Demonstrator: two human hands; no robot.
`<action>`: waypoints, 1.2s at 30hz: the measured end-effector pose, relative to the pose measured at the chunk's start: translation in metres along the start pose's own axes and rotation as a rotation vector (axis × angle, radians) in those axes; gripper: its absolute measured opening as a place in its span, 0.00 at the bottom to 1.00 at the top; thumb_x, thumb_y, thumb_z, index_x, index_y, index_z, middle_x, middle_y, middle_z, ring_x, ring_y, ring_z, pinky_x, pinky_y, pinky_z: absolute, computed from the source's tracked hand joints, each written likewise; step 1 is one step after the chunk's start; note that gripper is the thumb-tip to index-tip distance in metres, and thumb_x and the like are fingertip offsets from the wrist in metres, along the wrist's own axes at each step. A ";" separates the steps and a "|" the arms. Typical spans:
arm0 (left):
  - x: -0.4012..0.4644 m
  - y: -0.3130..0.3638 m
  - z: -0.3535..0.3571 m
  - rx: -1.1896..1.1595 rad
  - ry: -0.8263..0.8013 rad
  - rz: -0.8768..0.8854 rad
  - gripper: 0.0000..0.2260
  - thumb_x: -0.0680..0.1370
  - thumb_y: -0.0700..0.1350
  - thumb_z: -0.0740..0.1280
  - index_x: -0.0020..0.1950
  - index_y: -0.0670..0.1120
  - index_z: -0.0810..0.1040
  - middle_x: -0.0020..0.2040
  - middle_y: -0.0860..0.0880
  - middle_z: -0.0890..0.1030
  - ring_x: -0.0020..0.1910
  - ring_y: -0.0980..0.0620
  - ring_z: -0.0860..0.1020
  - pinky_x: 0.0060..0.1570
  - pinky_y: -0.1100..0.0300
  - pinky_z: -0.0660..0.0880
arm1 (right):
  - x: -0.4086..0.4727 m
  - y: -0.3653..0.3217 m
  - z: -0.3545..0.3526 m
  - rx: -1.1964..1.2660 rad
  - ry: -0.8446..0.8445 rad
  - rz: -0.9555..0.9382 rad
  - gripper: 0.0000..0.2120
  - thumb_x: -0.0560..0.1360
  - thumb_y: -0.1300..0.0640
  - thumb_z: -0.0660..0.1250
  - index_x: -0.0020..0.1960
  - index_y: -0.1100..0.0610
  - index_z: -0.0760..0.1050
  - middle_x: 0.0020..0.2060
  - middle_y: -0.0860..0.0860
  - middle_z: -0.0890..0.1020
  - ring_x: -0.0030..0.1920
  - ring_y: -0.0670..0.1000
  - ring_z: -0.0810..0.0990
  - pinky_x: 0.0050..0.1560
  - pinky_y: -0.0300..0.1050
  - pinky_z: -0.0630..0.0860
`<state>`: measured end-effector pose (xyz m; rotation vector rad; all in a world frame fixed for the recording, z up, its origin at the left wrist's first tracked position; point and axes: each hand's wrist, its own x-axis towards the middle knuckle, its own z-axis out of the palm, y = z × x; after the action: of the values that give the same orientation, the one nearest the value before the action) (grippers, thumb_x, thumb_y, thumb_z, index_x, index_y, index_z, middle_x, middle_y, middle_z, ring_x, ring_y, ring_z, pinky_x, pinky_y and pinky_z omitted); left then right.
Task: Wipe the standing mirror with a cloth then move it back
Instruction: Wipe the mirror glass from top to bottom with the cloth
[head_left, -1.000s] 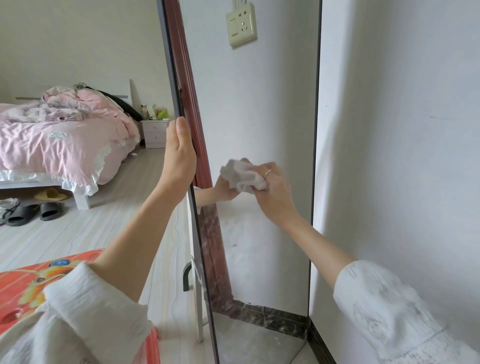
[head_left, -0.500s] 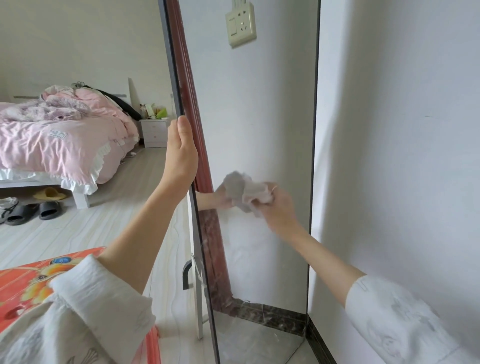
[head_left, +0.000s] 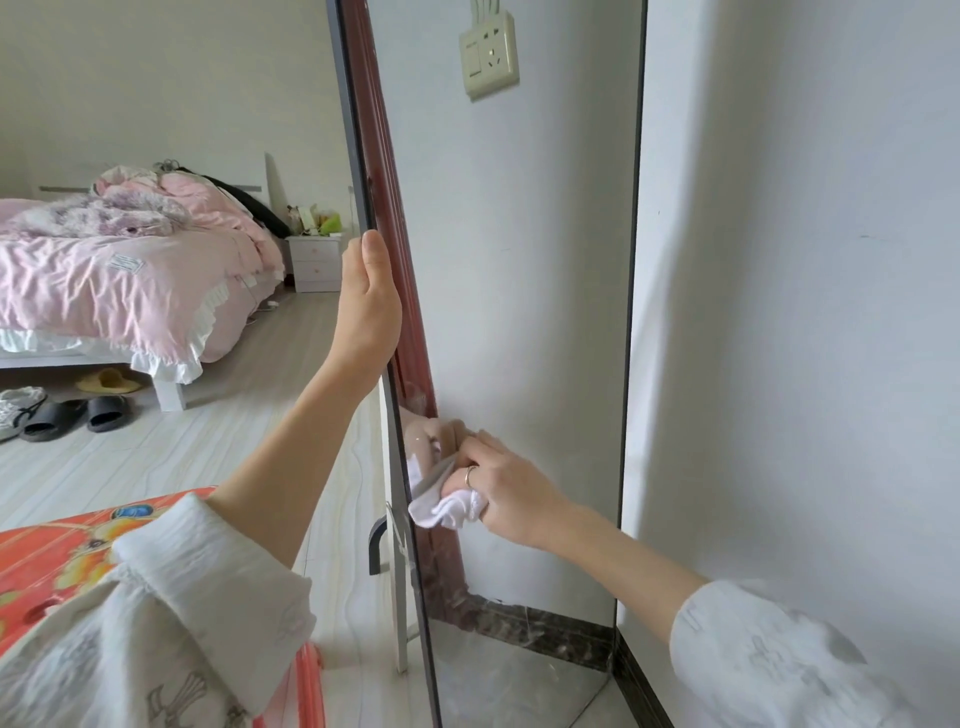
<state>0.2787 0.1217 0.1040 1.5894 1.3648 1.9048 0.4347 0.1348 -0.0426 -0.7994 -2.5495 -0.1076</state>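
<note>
Since the earlier frames, the right hand (head_left: 506, 491) has been lowered along the glass toward the lower centre of the frame, close to the left edge of the standing mirror (head_left: 519, 322). A white cloth (head_left: 447, 506) is bunched in its curled fingers and pressed against the glass. The mirror's dark left edge is gripped at mid-frame by the left hand (head_left: 366, 306), thumb on the front side, fingers hidden behind. The mirror is stood upright at centre frame, just beside the white wall (head_left: 805, 312) on the right. A pink bed (head_left: 130, 280) is seen at the upper left.
</note>
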 end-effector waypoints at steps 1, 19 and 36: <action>-0.001 0.001 0.000 0.005 -0.002 -0.005 0.11 0.82 0.53 0.44 0.41 0.61 0.59 0.41 0.64 0.62 0.34 0.84 0.63 0.37 0.87 0.58 | 0.000 0.001 -0.005 -0.024 -0.040 -0.023 0.11 0.71 0.68 0.64 0.50 0.64 0.80 0.50 0.59 0.76 0.56 0.58 0.71 0.49 0.52 0.76; 0.007 -0.003 -0.017 -0.078 -0.187 -0.069 0.15 0.81 0.56 0.49 0.59 0.54 0.70 0.44 0.67 0.65 0.43 0.74 0.64 0.44 0.74 0.58 | 0.062 -0.038 -0.064 0.132 0.489 -0.021 0.14 0.69 0.67 0.64 0.52 0.59 0.81 0.48 0.55 0.81 0.48 0.59 0.76 0.48 0.51 0.75; 0.004 -0.002 -0.009 -0.048 -0.114 -0.058 0.14 0.82 0.54 0.48 0.47 0.47 0.68 0.46 0.54 0.70 0.48 0.57 0.67 0.54 0.63 0.61 | 0.007 -0.016 -0.041 0.090 0.127 0.125 0.09 0.69 0.67 0.66 0.48 0.67 0.78 0.46 0.61 0.78 0.49 0.61 0.75 0.48 0.50 0.74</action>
<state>0.2685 0.1215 0.1056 1.5914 1.2940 1.7714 0.4374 0.1171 -0.0022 -0.8851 -2.3614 -0.0037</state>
